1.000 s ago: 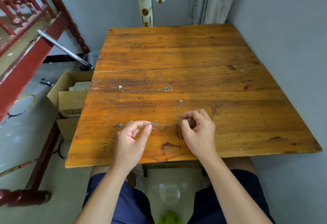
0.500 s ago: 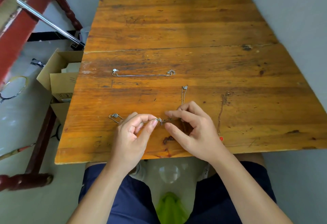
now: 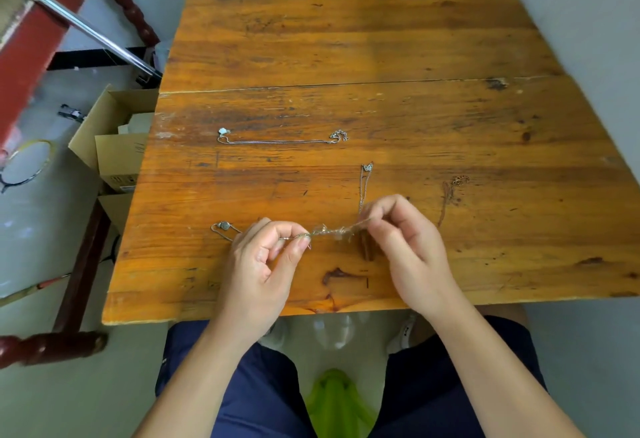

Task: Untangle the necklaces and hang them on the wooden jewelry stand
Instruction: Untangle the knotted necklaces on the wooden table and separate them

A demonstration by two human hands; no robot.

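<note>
A tangle of thin silver necklaces (image 3: 330, 231) stretches between my hands near the front of the wooden table (image 3: 346, 39). My left hand (image 3: 263, 264) pinches its left end between thumb and forefinger. My right hand (image 3: 405, 240) pinches the right end. One chain runs left from the tangle to a round pendant (image 3: 224, 226); another runs up to a small pendant (image 3: 367, 167). A separate silver necklace (image 3: 280, 141) lies straight farther back. A copper-coloured chain (image 3: 448, 195) lies to the right. No wooden jewelry stand is in view.
Open cardboard boxes (image 3: 114, 146) stand on the floor left of the table. A red wooden frame (image 3: 38, 29) and a metal rod (image 3: 90, 29) lean at the upper left. A grey wall (image 3: 588, 39) runs close along the table's right side.
The view has tilted down and closer to the table. My hands have lifted the tangle slightly and pulled it taut between them.
</note>
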